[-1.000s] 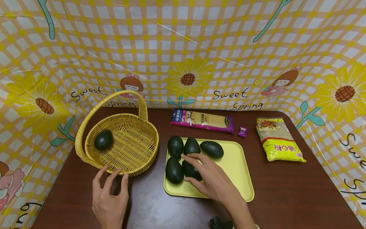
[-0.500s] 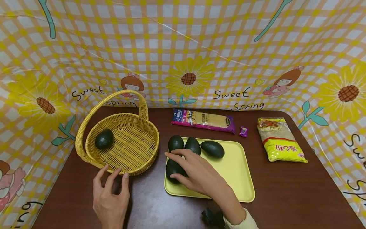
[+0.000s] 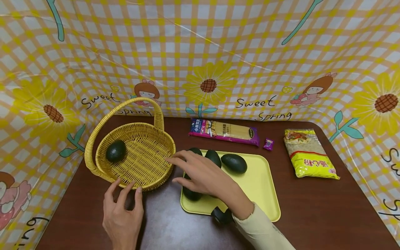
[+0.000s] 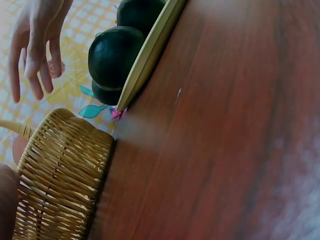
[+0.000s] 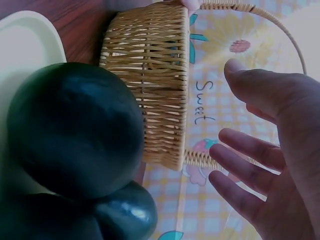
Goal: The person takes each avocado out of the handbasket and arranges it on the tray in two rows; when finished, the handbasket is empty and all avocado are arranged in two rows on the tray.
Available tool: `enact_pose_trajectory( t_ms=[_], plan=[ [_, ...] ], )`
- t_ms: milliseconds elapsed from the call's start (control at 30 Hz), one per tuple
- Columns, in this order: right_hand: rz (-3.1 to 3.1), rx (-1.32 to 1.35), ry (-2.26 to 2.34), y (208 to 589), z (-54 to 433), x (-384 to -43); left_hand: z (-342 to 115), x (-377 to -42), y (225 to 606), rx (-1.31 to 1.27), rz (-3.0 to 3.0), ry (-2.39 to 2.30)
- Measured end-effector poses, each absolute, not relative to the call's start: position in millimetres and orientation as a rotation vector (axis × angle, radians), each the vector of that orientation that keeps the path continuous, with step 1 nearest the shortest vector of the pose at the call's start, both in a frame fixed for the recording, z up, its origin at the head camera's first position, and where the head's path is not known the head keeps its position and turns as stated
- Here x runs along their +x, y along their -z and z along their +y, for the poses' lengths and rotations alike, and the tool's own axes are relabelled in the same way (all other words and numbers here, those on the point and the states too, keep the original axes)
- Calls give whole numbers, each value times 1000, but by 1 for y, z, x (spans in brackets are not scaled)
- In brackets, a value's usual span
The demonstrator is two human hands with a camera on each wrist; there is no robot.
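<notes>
My left hand holds the near rim of a yellow wicker basket, fingertips over the rim and thumb at its outer side. One dark green avocado lies at the left inside the basket. My right hand hovers over the left edge of a pale yellow tray, fingers spread towards the basket. In the right wrist view nothing is between its fingers. Several avocados lie on the tray, among them a far one and a near one; my hand partly covers them.
Behind the tray lies a purple pasta packet, with a small purple sachet beside it. A yellow bag lies at the right of the brown table. The basket's tall handle arches above its left side.
My right hand has moved left from over the tray's avocados towards the basket, holding nothing. My left hand stays at the basket rim. The view has shifted slightly.
</notes>
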State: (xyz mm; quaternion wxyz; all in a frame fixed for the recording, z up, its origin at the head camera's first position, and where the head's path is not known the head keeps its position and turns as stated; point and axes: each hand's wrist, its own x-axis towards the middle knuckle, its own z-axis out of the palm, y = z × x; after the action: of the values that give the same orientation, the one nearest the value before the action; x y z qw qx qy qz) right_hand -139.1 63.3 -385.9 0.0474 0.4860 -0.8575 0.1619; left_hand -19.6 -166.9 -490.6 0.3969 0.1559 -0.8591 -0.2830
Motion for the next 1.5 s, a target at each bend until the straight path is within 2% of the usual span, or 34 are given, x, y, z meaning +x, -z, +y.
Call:
enact_pose_trajectory(
  t_ms=[700,1133,1500],
  plan=[
    [-2623,1629,-378,370,4,-171,-167,-19,490,404,-2180,796],
    [-2661,1611,-324,368,-31,-198,-167,-19,490,419,-2192,806],
    [-2733,1623,-274,360,-57,-206,-167,-18,490,414,-2186,806]
  ],
)
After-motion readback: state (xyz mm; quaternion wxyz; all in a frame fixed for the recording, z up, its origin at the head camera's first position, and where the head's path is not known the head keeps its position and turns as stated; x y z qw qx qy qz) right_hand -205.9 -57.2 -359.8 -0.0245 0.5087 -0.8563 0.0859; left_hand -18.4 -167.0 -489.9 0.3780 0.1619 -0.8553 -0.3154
